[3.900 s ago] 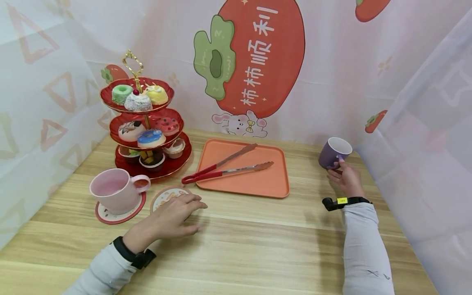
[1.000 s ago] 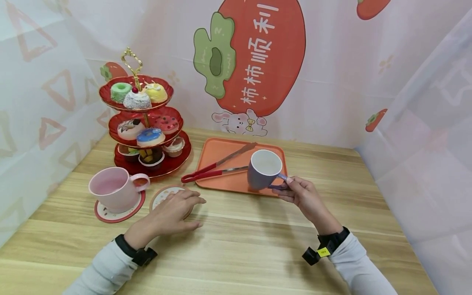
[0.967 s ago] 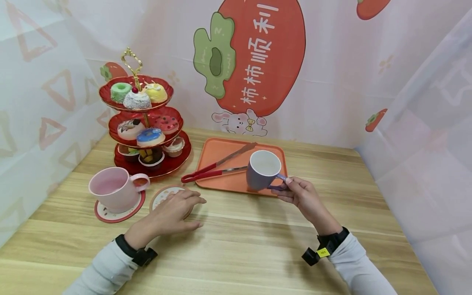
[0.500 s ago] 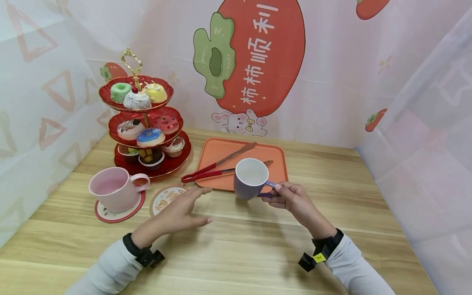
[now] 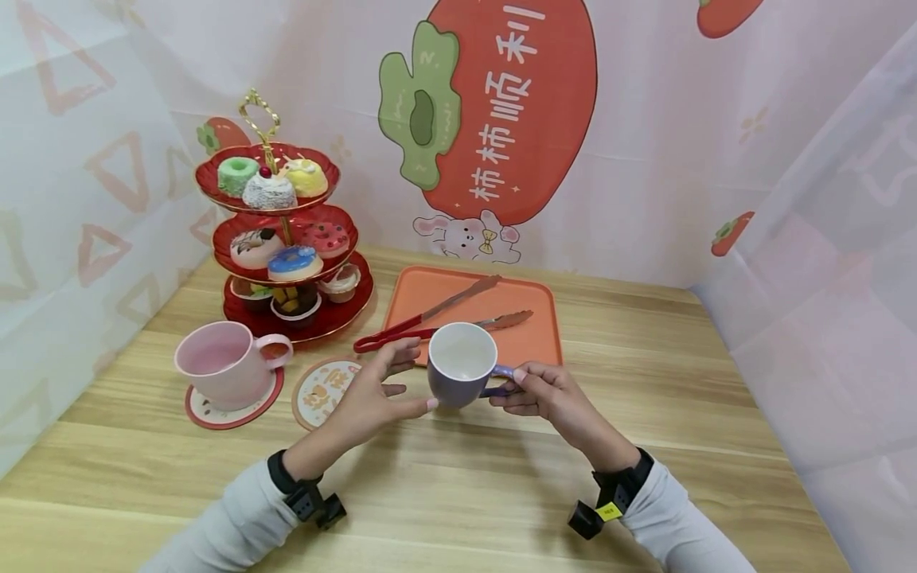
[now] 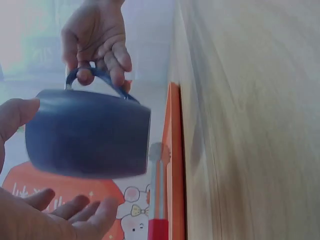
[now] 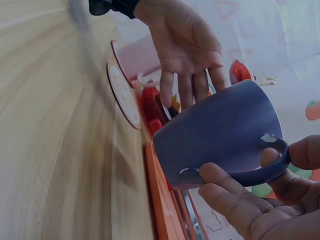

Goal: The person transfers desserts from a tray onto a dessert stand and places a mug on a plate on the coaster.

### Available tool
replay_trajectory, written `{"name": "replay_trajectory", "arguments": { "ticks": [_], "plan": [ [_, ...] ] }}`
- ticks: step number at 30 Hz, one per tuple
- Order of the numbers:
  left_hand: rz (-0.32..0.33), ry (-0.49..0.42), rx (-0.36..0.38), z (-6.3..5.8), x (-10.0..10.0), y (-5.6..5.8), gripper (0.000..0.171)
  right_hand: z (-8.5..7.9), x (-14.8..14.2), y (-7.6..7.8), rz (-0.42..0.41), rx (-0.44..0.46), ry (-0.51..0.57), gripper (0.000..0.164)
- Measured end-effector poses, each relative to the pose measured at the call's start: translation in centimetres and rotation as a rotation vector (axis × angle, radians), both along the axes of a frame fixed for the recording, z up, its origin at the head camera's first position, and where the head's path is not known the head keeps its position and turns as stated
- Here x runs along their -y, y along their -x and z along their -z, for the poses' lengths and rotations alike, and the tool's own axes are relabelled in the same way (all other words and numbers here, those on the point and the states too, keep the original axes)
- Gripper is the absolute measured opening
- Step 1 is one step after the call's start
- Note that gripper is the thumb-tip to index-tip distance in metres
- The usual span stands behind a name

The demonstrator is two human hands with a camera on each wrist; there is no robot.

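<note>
A purple mug with a white inside hangs above the table, in front of the orange tray. My right hand grips it by the handle, thumb on one side and fingers on the other. On the mug's other side is my left hand, fingers spread and slightly bent, thumb close to the mug's lower wall. In the left wrist view a gap shows between the left fingers and the mug. A round coaster lies on the table just left of the left hand.
Red-handled tongs lie across the orange tray. A pink mug stands on a red-rimmed coaster at the left. Behind it rises a three-tier red stand of cakes and doughnuts. Cloth walls enclose the table.
My right hand took the purple mug from the table's right side and carried it left, past the tray. My left hand has lifted from beside the coaster and moved right, towards the mug.
</note>
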State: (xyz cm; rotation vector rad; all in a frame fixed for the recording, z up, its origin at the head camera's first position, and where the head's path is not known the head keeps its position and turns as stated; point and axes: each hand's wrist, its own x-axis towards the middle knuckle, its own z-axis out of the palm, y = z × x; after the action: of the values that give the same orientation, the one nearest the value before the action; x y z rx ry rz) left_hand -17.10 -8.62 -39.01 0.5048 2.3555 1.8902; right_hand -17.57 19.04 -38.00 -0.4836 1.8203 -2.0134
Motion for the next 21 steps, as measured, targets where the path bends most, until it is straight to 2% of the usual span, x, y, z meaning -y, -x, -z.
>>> {"name": "replay_trajectory", "arguments": {
  "ticks": [4,8,12,14,19,21],
  "plan": [
    [-0.021,-0.015,-0.024,0.3,-0.7,-0.1,0.086,0.1,0.6,-0.2,-0.018,0.002,-0.004,0.02],
    [-0.031,-0.029,-0.056,0.7,-1.3,-0.2,0.094,0.2,1.1,-0.3,-0.04,-0.006,-0.023,0.03],
    [-0.04,-0.075,-0.073,0.9,-1.6,-0.3,0.092,0.2,1.4,-0.3,-0.052,-0.004,-0.034,0.036],
    [-0.048,-0.09,-0.064,0.4,-1.8,-0.4,0.089,0.2,1.5,-0.3,-0.055,-0.001,-0.036,0.037],
    [-0.051,-0.105,-0.058,-1.8,-2.0,-1.1,0.081,0.2,1.5,-0.3,-0.046,0.009,-0.046,0.037],
    [-0.049,-0.106,-0.069,-2.1,-2.0,-1.2,0.08,0.2,1.5,-0.2,-0.042,0.012,-0.049,0.037]
  ]
}}
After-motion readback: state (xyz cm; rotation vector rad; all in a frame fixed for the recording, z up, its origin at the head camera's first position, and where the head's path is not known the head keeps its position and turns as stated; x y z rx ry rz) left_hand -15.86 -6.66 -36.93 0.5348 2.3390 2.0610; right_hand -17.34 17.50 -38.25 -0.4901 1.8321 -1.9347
